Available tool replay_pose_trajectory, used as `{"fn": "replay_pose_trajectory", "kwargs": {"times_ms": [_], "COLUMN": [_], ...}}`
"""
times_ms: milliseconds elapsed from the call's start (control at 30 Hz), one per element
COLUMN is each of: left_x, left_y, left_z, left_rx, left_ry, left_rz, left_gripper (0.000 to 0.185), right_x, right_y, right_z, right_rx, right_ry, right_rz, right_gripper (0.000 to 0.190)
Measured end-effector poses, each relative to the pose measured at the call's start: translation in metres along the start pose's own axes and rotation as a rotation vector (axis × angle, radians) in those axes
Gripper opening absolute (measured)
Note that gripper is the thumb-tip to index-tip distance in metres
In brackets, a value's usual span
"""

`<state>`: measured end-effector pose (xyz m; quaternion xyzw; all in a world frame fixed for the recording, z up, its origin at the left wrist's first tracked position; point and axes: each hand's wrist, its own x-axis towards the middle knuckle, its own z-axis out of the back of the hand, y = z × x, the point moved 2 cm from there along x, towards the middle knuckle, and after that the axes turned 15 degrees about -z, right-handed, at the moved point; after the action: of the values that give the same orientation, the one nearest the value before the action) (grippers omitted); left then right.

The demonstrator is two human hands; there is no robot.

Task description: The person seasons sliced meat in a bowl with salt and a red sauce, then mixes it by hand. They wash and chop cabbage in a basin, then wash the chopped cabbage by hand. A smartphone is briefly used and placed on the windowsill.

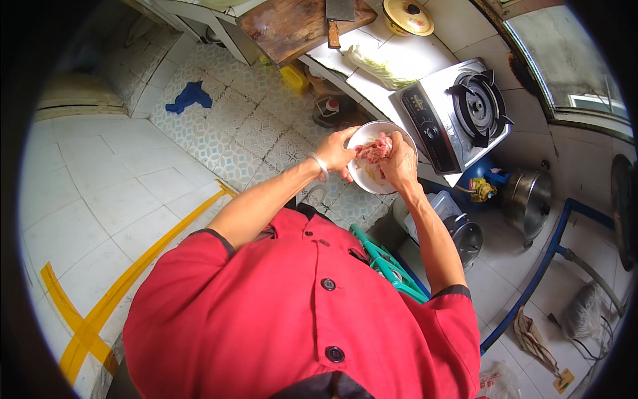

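Observation:
My left hand (338, 151) grips the left rim of a white bowl (375, 187), which is held in the air in front of my body, near the counter edge. Inside the bowl lies raw minced meat (373, 149), with a little yellowish matter on the bowl's wall. My right hand (400, 162) reaches over the right rim, its curled fingers closed on some of the meat. The undersides of those fingers are partly hidden. A light bangle circles my left wrist.
Beyond the bowl, a gas stove (451, 117), a napa cabbage (381, 67), a lidded enamel pot (408, 16) and a wooden cutting board (294, 30) with a cleaver (340, 12) stand on the counter. Below are a green plastic rack (389, 264), a steel pot (527, 202) and a blue cloth (190, 98).

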<state>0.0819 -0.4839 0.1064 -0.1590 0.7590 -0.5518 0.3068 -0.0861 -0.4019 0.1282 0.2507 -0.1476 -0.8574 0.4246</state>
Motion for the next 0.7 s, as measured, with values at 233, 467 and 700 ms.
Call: {"fn": "replay_pose_trajectory", "kwargs": {"times_ms": [233,467,700], "left_x": [0.008,-0.001,-0.002], "left_y": [-0.012,-0.011,-0.003], "left_z": [-0.001,0.002,0.004], "left_rx": [-0.028,-0.061,-0.100], "left_ry": [0.034,0.104,-0.034], "left_rz": [-0.078,-0.074,-0.037], "left_gripper": [0.068,0.069,0.069], "right_x": [-0.022,-0.006,0.003], "right_y": [0.013,0.011,0.010], "right_z": [0.038,-0.011,0.004], "right_rx": [-0.219,-0.160,0.000], "right_ry": [0.099,0.154,0.028], "right_rz": [0.220,0.401,-0.039], "right_gripper": [0.045,0.031,0.023]}}
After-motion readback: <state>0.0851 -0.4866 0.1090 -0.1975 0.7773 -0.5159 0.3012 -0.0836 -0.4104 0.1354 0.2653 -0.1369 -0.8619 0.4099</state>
